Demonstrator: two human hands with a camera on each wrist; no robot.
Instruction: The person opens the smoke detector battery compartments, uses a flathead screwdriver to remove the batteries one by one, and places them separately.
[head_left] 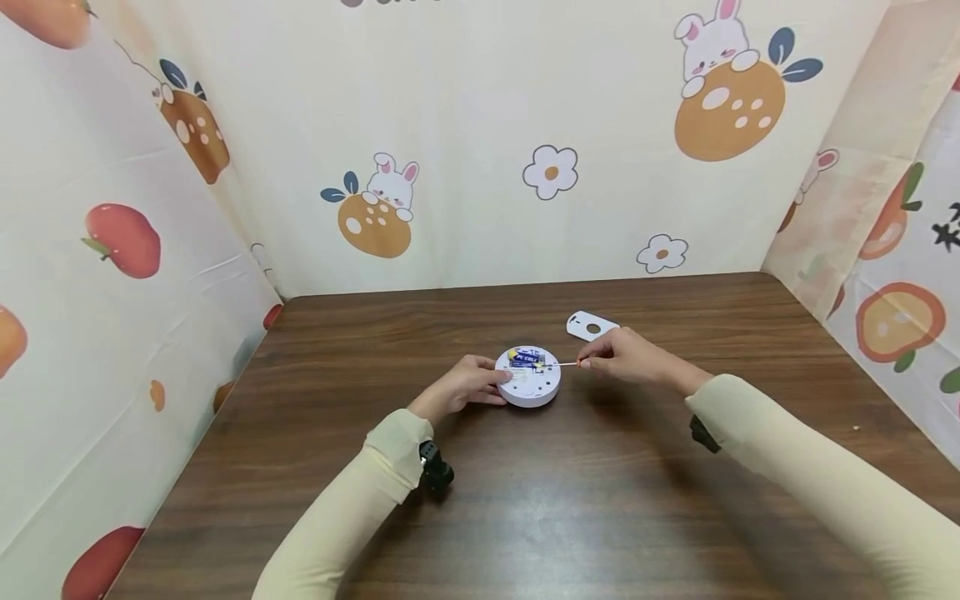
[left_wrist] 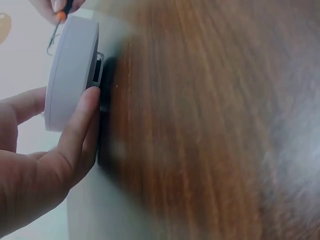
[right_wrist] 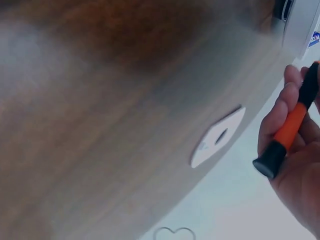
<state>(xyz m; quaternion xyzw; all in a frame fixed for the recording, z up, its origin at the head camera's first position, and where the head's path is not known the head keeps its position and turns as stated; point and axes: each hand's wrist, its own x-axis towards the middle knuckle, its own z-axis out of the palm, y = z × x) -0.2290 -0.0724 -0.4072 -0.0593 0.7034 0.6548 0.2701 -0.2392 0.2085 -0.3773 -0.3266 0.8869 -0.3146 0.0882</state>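
Note:
A round white device (head_left: pixel 528 392) sits a little right of the table's middle, its upper face showing a blue battery (head_left: pixel 524 357) and small dark holes. My left hand (head_left: pixel 463 385) grips its left side, thumb on the upper face and the other fingers around the edge. In the left wrist view, a slot with a dark inside shows low on its wall. My right hand (head_left: pixel 622 357) holds a screwdriver (right_wrist: pixel 291 129) with an orange and black handle. The thin metal shaft points left across the device, its tip beside the battery; whether it touches cannot be told.
A flat white plate (head_left: pixel 581 322) with a round hole lies on the dark wooden table (head_left: pixel 375 333), just behind my right hand. Printed cloth (head_left: pixel 480 217) hangs along the back and both sides of the table.

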